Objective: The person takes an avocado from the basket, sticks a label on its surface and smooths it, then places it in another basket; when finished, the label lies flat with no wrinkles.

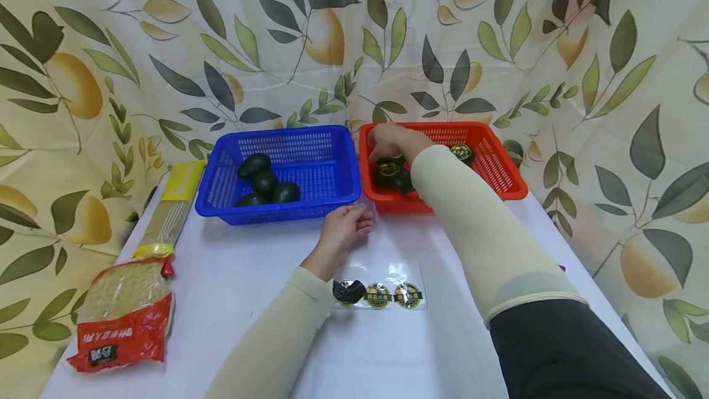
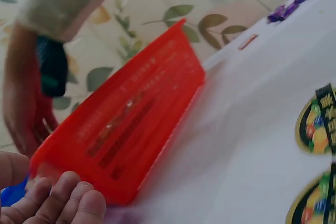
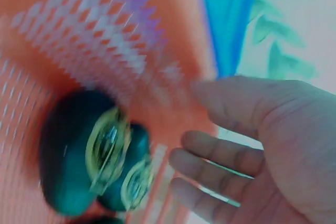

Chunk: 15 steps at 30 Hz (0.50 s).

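Observation:
My right hand point(image 1: 396, 140) is over the left end of the red basket point(image 1: 512, 191). In the right wrist view its fingers are spread, slightly bent, with nothing between them. Beside it lie dark green avocados point(image 3: 68, 150) bearing round gold-and-black stickers point(image 3: 107, 145). My left hand point(image 1: 343, 226) hovers by the near corners of both baskets, fingers loosely curled and holding nothing; whether it touches a basket I cannot tell. Several avocados point(image 1: 264, 182), no stickers visible on them, sit in the blue basket point(image 1: 288, 213). A clear sheet point(image 1: 396, 271) with round stickers point(image 1: 378, 295) lies before me, partly hidden by the left wrist camera.
At the left edge of the white table point(image 1: 232, 300) lie a red-and-clear food packet point(image 1: 124, 319) and a yellow-ended packet of noodles point(image 1: 172, 208). Purple wrapped pieces point(image 2: 286, 11) lie near the right edge. A patterned curtain point(image 1: 332, 36) hangs close behind the baskets.

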Motion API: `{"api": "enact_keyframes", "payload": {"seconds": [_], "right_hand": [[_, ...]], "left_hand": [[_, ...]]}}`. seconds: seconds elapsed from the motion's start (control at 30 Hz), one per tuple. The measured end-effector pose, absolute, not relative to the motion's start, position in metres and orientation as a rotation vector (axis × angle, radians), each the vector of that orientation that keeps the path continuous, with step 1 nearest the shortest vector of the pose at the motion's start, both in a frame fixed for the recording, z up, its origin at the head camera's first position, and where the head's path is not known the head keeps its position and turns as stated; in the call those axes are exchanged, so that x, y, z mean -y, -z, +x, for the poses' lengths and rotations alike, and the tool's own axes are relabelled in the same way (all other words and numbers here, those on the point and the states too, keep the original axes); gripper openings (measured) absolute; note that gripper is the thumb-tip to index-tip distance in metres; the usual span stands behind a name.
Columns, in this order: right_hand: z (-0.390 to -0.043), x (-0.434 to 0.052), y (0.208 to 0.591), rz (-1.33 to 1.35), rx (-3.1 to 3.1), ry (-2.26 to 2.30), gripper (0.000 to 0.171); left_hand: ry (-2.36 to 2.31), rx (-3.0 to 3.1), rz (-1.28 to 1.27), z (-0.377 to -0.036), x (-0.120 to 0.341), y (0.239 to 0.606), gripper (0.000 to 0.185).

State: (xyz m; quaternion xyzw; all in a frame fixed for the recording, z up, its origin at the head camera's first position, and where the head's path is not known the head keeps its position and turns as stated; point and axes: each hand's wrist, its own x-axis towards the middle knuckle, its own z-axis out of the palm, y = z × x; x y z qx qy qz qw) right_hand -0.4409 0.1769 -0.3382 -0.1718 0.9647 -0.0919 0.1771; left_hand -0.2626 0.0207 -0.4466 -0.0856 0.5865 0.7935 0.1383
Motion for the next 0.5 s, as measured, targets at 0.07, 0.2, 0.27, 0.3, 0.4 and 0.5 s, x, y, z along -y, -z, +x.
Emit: {"api": "enact_keyframes", "payload": {"seconds": [0.07, 0.2, 0.27, 0.3, 0.4, 0.5], "right_hand": [[-0.412, -0.16, 0.308, -0.547, -2.755, 0.299, 0.043], [-0.414, -0.142, 0.309, -0.715, -2.789, 0.391, 0.046], [-0.409, -0.128, 0.31, -0.75, -2.756, 0.447, 0.05], [-0.418, -0.124, 0.316, -0.769, -2.702, 0.491, 0.053], [-0.413, -0.105, 0.317, -0.782, -2.532, 0.667, 0.053], [-0.411, -0.087, 0.322, -0.81, -2.381, 0.805, 0.049]], "left_hand": [[-2.346, -1.673, -0.28, -0.261, 0.002, 0.445, 0.037], [-2.421, -1.665, -0.395, -0.255, 0.056, 0.437, 0.032], [-2.434, -1.657, -0.476, -0.251, 0.087, 0.432, 0.031], [-2.443, -1.639, -0.525, -0.249, 0.104, 0.43, 0.03], [-2.488, -1.559, -0.682, -0.246, 0.152, 0.424, 0.031], [-2.565, -1.465, -0.849, -0.244, 0.189, 0.419, 0.031]]}}
